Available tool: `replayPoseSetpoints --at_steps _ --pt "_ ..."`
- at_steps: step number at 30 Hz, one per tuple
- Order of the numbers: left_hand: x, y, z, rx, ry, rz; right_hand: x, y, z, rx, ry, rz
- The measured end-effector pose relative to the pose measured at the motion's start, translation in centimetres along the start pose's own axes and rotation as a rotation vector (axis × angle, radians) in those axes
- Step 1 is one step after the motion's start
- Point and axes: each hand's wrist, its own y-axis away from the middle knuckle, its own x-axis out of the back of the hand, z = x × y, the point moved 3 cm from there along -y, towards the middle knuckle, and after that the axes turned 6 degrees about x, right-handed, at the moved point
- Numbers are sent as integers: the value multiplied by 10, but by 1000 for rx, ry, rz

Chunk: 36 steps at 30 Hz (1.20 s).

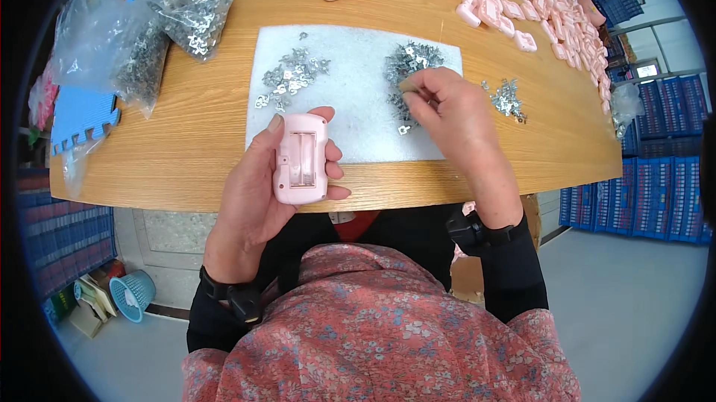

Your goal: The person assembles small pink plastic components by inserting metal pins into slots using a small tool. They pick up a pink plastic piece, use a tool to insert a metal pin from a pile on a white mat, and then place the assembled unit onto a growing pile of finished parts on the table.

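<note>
My left hand (257, 174) is wrapped round a pink plastic casing (302, 159), held upright near the table's front edge with its open rectangular compartment facing up. My right hand (451, 107) has its thumb and fingers pinched together at a heap of small metal contact pieces (410, 59) on a white foam sheet (354, 96). What sits between those fingertips is too small to make out. Another loose pile of metal contacts (291, 77) lies on the sheet's left half. To the right of the sheet, a small group of metal pieces (509, 98) rests on the bare wood.
Clear plastic bags of metal parts (142, 59) stand at the left of the wooden table (198, 133), by a blue foam mat (82, 115). Many pink casings (522, 10) cover the far right. Blue racks (634, 193) and a blue basket (133, 294) stand beyond the table.
</note>
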Motion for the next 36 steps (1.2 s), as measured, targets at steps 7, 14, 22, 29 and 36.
replayPoseSetpoints --at_steps 7,14,22,29,36 --pt "2 0 0 28 24 -24 -14 -12 -5 61 220 -126" --pt "-1 1 1 34 25 2 -13 -7 4 -71 -213 -96" --pt "-8 -3 2 93 -69 79 0 2 -37 -67 -498 -224" --pt "-14 -6 -4 102 -159 89 -5 -2 -65 127 -329 -247" --pt "-18 -7 -7 113 -247 132 -11 -1 -73 181 -123 -159"
